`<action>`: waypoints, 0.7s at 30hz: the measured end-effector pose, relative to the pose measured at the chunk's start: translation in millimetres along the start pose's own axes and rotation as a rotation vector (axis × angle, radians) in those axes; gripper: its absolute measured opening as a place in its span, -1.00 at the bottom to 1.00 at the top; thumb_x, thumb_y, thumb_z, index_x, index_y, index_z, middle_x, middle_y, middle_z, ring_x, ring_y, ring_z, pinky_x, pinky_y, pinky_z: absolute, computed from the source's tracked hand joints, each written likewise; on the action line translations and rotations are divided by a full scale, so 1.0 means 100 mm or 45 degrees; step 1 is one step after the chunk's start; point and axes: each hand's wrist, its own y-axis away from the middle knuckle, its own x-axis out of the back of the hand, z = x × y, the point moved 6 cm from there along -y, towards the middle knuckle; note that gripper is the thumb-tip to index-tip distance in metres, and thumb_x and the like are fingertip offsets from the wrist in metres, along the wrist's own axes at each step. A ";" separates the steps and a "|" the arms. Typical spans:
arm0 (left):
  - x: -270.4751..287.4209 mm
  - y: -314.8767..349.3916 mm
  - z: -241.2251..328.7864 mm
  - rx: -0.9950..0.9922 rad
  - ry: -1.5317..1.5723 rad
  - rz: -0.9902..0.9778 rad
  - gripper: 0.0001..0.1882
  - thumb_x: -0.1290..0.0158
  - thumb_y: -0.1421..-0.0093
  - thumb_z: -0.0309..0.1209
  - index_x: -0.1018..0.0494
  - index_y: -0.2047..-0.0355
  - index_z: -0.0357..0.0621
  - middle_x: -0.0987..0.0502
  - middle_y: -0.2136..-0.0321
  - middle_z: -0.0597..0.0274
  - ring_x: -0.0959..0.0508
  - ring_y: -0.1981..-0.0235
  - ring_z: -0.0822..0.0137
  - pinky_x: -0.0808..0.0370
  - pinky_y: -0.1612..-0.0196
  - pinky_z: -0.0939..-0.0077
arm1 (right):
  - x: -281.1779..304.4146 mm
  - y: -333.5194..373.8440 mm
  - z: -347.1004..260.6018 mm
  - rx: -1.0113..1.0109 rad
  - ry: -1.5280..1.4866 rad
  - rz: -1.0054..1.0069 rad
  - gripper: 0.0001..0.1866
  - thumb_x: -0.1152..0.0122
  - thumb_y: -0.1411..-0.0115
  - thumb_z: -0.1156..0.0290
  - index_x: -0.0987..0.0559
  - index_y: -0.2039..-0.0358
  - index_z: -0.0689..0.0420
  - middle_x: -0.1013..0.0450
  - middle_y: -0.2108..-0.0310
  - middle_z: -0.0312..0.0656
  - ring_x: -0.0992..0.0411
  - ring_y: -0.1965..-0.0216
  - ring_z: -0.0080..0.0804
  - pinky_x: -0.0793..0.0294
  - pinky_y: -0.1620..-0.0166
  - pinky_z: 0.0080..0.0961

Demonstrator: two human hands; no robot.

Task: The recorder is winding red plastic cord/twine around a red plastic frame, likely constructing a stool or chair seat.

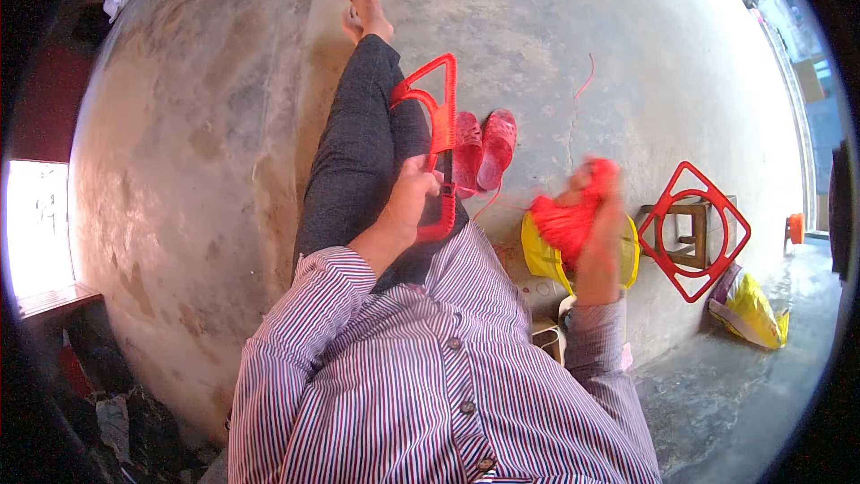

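Observation:
My left hand point(414, 190) is closed around a red plastic frame point(442, 125) with toothed edges and a curved inner rib, held upright over my lap and seen nearly edge-on. A short dark strip shows on the frame beside my fingers. To the right, my right hand point(606, 224) is smeared by motion, with a loose bundle of bright red cord point(566, 226) in its grip. This bundle hangs over a yellow container point(537, 255), whose inside is mostly hidden. A thin red strand runs near the slippers.
Red slippers point(498, 148) lie on the concrete floor point(528, 27) beside my outstretched legs. A second red frame point(658, 215), diamond-shaped with an inner ring, leans by a small wooden stool point(685, 255). A yellow and purple bag point(757, 314) lies at the right.

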 end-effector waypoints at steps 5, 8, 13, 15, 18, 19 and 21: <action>-0.02 0.06 0.01 -0.021 -0.129 -0.013 -0.43 0.09 0.10 -0.51 -0.27 -0.03 -0.27 -0.33 0.25 0.28 -0.33 0.17 0.36 -0.22 -0.04 0.54 | -0.57 0.10 0.93 -0.220 0.704 -0.291 -0.75 -0.26 0.00 0.50 -0.55 0.24 0.19 -0.43 0.47 -0.38 -0.34 0.50 -0.68 -0.32 0.43 -0.68; -0.03 0.07 0.03 0.025 -0.048 -0.045 -0.44 0.08 0.11 -0.54 -0.27 -0.01 -0.27 -0.31 0.28 0.31 -0.32 0.20 0.38 -0.22 -0.02 0.56 | -0.57 0.12 0.99 -0.402 0.825 -0.217 -0.87 -0.32 0.01 0.45 -0.51 0.50 0.13 -0.39 0.62 -0.42 -0.32 0.60 -0.68 -0.31 0.50 -0.64; -0.04 0.04 -0.06 0.056 0.004 -0.014 -0.45 0.04 0.15 -0.59 -0.28 0.04 -0.27 -0.30 0.30 0.32 -0.31 0.22 0.43 -0.22 0.01 0.59 | -0.49 0.34 0.86 -0.301 1.004 -0.323 -0.88 -0.32 0.00 0.47 -0.51 0.51 0.15 -0.40 0.65 -0.39 -0.32 0.63 -0.66 -0.30 0.53 -0.65; -0.02 0.06 -0.03 0.025 -0.167 0.061 -0.44 0.04 0.13 -0.58 -0.25 0.02 -0.28 -0.28 0.35 0.35 -0.32 0.27 0.44 -0.28 0.12 0.59 | -0.45 0.45 0.88 -0.296 0.965 -0.396 -0.88 -0.31 0.00 0.48 -0.51 0.51 0.16 -0.40 0.66 -0.38 -0.34 0.64 -0.64 -0.31 0.53 -0.64; -0.03 0.07 -0.05 -0.021 -0.083 -0.044 -0.49 0.00 0.06 -0.54 -0.27 0.02 -0.27 -0.32 0.35 0.35 -0.33 0.30 0.45 -0.29 0.16 0.58 | -0.37 0.34 0.89 -0.299 0.897 -0.236 -0.88 -0.28 -0.03 0.44 -0.51 0.52 0.16 -0.40 0.66 -0.36 -0.34 0.64 -0.63 -0.30 0.55 -0.62; 0.01 0.05 -0.04 -0.020 -0.083 -0.043 -0.49 0.00 0.06 -0.54 -0.27 0.02 -0.27 -0.32 0.35 0.35 -0.33 0.30 0.45 -0.29 0.16 0.58 | -0.36 0.29 0.88 -0.299 0.858 -0.160 -0.87 -0.27 -0.05 0.42 -0.50 0.52 0.17 -0.40 0.66 -0.36 -0.34 0.64 -0.62 -0.30 0.56 -0.60; 0.02 0.04 0.00 0.047 -0.057 -0.144 -0.61 0.02 -0.03 -0.54 -0.31 0.08 -0.24 -0.35 0.31 0.38 -0.32 0.35 0.51 -0.27 0.14 0.67 | -0.47 0.13 0.92 -0.283 0.881 -0.101 -0.83 -0.27 -0.06 0.38 -0.50 0.55 0.17 -0.37 0.66 -0.38 -0.30 0.63 -0.65 -0.26 0.56 -0.60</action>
